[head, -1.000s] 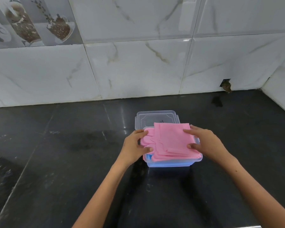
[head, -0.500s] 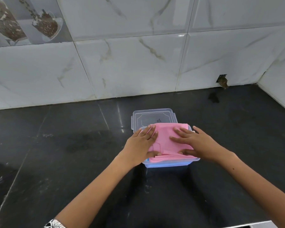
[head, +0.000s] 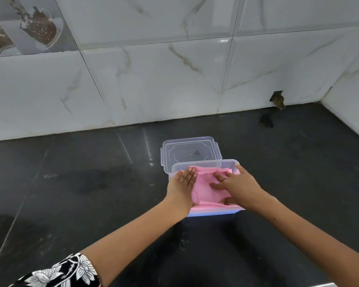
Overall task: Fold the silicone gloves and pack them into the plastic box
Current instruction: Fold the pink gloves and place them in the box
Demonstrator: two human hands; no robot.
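right now both hands are down on the folded pink silicone gloves (head: 205, 189), which sit inside the clear plastic box (head: 203, 162) on the black stone table (head: 81, 193). the left hand (head: 181, 184) lies flat along the left side of the pink stack, fingers straight and together, tips pointing toward the far wall of the box; its grip is open, pressing rather than grasping. the right hand (head: 239, 188) rests on the right half of the stack with fingers spread and nearly straight, also an open grip pressing down; its thumb lies low near the box's front edge, and it may be tucked against the fold, though that part is hard to read. the gloves fill most of the box, with a layered edge showing at the front rim. the box's clear lid (head: 191, 151) lies flat on the table just behind the box, touching or nearly touching its far wall. a black-and-white floral sleeve (head: 60, 272) shows on the left arm. white marbled wall tiles (head: 164, 83) rise behind the table.
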